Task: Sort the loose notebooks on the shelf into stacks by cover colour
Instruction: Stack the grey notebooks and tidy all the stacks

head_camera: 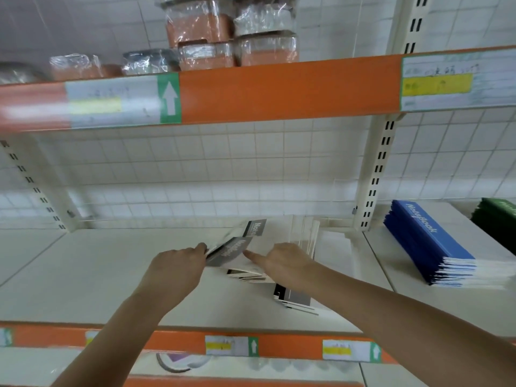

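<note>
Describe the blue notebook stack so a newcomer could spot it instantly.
Start at the cream shelf board below the long orange price rail, then look right past the slotted upright post. The blue notebook stack lies flat there, white "NoteBook" lettering on its top cover. The grey notebooks by the hands sit left of the post, and the green stack is at the frame's edge.

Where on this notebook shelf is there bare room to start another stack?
The widest free patch is the bare shelf left of the left hand, out to the slotted upright. A narrower strip lies between the grey notebooks and the blue stack. It is crowded mid-shelf, where both hands work the grey pile; the right hand rests there.
</note>
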{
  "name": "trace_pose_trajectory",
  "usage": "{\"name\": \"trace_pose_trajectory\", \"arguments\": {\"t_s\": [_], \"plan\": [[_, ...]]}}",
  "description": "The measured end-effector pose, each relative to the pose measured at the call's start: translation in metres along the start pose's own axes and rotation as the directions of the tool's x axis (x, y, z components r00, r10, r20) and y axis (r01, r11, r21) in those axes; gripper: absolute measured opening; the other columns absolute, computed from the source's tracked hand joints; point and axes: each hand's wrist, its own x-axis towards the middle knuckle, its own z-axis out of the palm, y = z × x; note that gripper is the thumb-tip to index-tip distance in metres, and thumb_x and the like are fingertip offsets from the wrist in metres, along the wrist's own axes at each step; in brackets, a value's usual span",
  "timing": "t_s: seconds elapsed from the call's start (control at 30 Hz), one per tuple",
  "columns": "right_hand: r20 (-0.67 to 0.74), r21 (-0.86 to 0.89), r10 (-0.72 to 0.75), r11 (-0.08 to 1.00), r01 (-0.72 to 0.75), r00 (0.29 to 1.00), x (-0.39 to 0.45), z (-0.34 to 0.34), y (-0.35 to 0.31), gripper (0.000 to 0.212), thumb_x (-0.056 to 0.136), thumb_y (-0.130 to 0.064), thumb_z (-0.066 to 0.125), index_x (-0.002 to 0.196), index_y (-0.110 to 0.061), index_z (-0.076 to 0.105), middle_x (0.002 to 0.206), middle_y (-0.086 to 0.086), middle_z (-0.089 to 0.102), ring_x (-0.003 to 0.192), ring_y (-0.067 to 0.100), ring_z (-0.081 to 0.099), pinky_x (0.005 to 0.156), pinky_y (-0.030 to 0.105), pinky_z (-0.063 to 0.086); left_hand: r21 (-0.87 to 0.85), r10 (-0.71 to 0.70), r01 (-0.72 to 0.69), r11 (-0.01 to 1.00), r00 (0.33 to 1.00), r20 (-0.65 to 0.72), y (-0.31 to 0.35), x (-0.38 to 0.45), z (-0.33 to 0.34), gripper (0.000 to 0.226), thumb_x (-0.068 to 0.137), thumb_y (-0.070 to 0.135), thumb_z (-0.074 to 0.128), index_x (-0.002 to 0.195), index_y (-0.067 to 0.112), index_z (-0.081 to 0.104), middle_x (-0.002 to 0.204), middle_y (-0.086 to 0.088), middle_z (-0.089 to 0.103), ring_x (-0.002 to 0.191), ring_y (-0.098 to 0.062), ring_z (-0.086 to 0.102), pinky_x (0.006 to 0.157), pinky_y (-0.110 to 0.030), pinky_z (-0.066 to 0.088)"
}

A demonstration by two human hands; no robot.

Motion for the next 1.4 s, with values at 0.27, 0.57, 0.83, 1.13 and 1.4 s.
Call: {"name": "trace_pose_trajectory", "arguments": {"t_s": [0.27,0.57,0.83,1.13,1.4], "plan": [[-0.35,-0.114,-0.117,0.99,0.082,0.93,-0.069,0.014,0.049,0.072,0.049,0.004,0.08,0.118,-0.01,0.065,0.091,0.006,0.07,0.078,0.023,0.068,0.044,0.025,0.051,0.038,0.225,-0.222,0.974,0.95,-0.216,0.051,0.025,-0.017,0.036,0.043,-0.006,0.077,0.076,0.001,0.065,0.044,-0.004,0.049,0.023,-0.02,0.04,0.04,-0.013,0.019],[-0.492,-0.144,-0.042,0.989,-0.033,0.87,-0.184,0.009,0.104,0.058,0.079,0.003,0.031,0.124,-0.01,0.063,0.117,0.009,0.067,0.114,0.023,0.061,0.09,0.028,0.05,0.127,0.368,-0.354,0.927,0.785,-0.498,0.134,0.062,-0.023,0.034,0.07,-0.01,0.038,0.094,0.002,0.059,0.056,-0.006,0.056,0.037,-0.022,0.049,0.034,-0.025,0.033],[-0.501,0.002,0.12,0.99,-0.138,0.857,-0.299,0.022,0.154,0.063,0.072,0.003,0.029,0.124,-0.008,0.063,0.123,0.013,0.064,0.121,0.028,0.056,0.095,0.035,0.051,0.149,0.458,-0.499,0.854,0.585,-0.669,0.248,0.086,-0.044,0.041,0.08,-0.006,0.036,0.11,-0.003,0.064,0.094,-0.018,0.073,0.061,-0.025,0.07,0.044,-0.027,0.048],[-0.491,0.136,0.3,0.954,-0.268,0.818,-0.442,0.043,0.226,0.082,0.044,0.01,0.067,0.123,-0.007,0.063,0.126,0.016,0.061,0.125,0.029,0.052,0.104,0.035,0.041,0.105,0.477,-0.56,0.822,0.574,-0.665,0.4,0.111,-0.063,0.042,0.088,-0.005,0.03,0.124,-0.003,0.051,0.112,-0.02,0.069,0.091,-0.028,0.072,0.063,-0.034,0.059],[-0.473,0.192,0.39,0.921,-0.339,0.79,-0.557,0.056,0.286,0.082,0.044,-0.002,0.084,0.123,-0.01,0.064,0.126,0.012,0.062,0.123,0.028,0.054,0.099,0.035,0.046,0.083,0.462,-0.572,0.816,0.559,-0.689,0.527,0.124,-0.097,0.037,0.083,-0.005,0.041,0.117,-0.002,0.056,0.102,-0.018,0.071,0.078,-0.025,0.072,0.045,-0.03,0.053]]}}
